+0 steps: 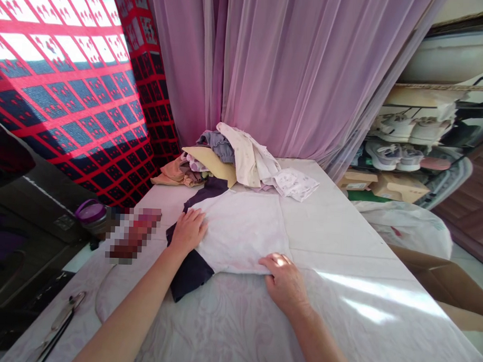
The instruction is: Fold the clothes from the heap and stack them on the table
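cloth-covered table [351,306] bears a heap of mixed clothes [234,159] at its far end and, mid-table, a white shirt with navy panels [239,234] lying flat. left hand [188,232] presses on the shirt, fingers together and flat. right hand [283,283] sits at the shirt's near hem, fingers together; whether they clamp it, i cannot tell.

Our hands, palms down, arms converging
Our left forearm [129,314] points toward one o'clock, left hand [188,232] flat; our right forearm [315,336] toward eleven, right hand [283,283] slightly curled.
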Demonstrator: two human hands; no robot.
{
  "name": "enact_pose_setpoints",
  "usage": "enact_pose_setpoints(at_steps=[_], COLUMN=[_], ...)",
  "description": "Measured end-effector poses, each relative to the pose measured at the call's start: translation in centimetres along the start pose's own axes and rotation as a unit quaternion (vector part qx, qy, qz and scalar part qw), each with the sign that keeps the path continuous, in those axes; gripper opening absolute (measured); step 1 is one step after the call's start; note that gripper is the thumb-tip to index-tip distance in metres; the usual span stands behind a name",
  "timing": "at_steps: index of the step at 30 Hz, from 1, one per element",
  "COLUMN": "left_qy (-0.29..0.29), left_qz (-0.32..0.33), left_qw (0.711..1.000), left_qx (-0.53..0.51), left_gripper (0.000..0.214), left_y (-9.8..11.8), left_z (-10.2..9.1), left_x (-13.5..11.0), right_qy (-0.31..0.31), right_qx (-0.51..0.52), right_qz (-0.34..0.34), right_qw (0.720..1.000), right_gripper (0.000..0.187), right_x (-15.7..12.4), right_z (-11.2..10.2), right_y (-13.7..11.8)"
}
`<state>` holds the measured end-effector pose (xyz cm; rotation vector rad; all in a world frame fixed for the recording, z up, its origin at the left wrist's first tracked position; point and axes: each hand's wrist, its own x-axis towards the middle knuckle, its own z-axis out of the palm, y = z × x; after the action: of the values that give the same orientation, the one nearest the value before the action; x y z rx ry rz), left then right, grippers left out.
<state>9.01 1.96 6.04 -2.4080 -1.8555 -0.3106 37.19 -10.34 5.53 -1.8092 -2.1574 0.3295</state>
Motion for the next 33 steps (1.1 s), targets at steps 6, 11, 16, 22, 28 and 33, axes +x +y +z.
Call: enact_pose_setpoints(at_steps=[6,11,16,22,28,33], left_qy=[-0.039,-0.020,-0.069,-0.112,-0.041,0.033], left_qz=[-0.064,-0.155,-0.206,-0.225,-0.259,-0.257], left_qw=[0.994,0.986,0.975,0.966,0.963,0.956], left_qx=[-0.080,-0.064,-0.054,-0.052,-0.068,-0.136], left_gripper=[0.034,0.038,0.039,0.026,0.030,0.031], left_y=[-0.7,-3.4,-5.6,-5.9,-5.5,-6.1], left_z=[-0.8,-1.8,-1.5,-0.9,-0.2,1.4], left_x=[1.8,5.2,8.6,10.9,9.9,8.5], right_qy=[-0.001,0.008,0.009,-0.006,0.000,0.003], right_qx=[-0.001,0.004,0.012,0.024,0.039,0.052], right_qz=[-0.002,-0.001,0.002,0.009,0.012,0.011], right_qw=[1.000,1.000,1.000,1.000,0.999,0.999], right_gripper=[0.049,0.050,0.050,0.049,0.050,0.052], right_x=[0.0,0.0,0.0,0.1,0.0,-0.4], right_z=[0.1,0.2,0.5,0.5,0.4,1.0], right_y=[0.0,0.1,0.2,0.2,0.0,0.4])
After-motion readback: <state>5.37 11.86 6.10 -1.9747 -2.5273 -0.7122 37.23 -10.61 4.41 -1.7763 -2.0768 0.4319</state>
